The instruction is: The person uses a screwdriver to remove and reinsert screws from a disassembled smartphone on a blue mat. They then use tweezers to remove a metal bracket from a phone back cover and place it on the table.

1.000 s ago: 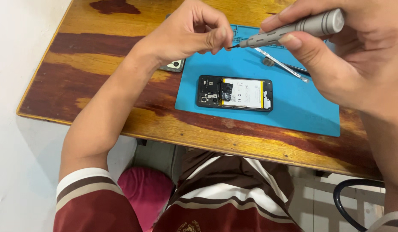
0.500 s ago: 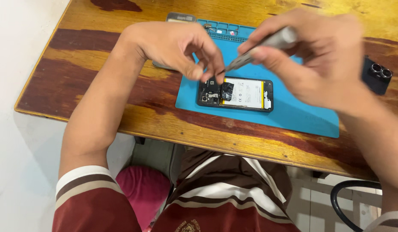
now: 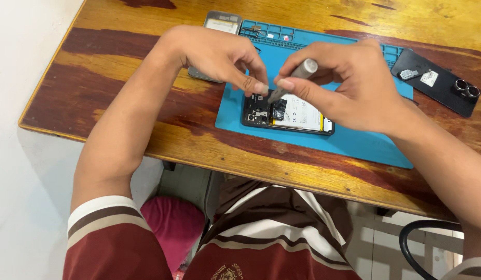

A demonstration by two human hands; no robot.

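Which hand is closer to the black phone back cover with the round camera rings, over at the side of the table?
Right. The right hand, gripping the grey metal screwdriver, is beside the flat black back cover without touching it. The left hand is farther away, across the blue rubber mat.

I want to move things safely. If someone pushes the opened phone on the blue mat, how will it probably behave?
The opened phone lies flat and thin on the blue mat, so it would likely slide, not tip or roll. The mat looks rubbery, so it may resist sliding. Its insides are exposed, with the back cover lying apart, so it is probably fragile; pushing at the frame edges seems safer.
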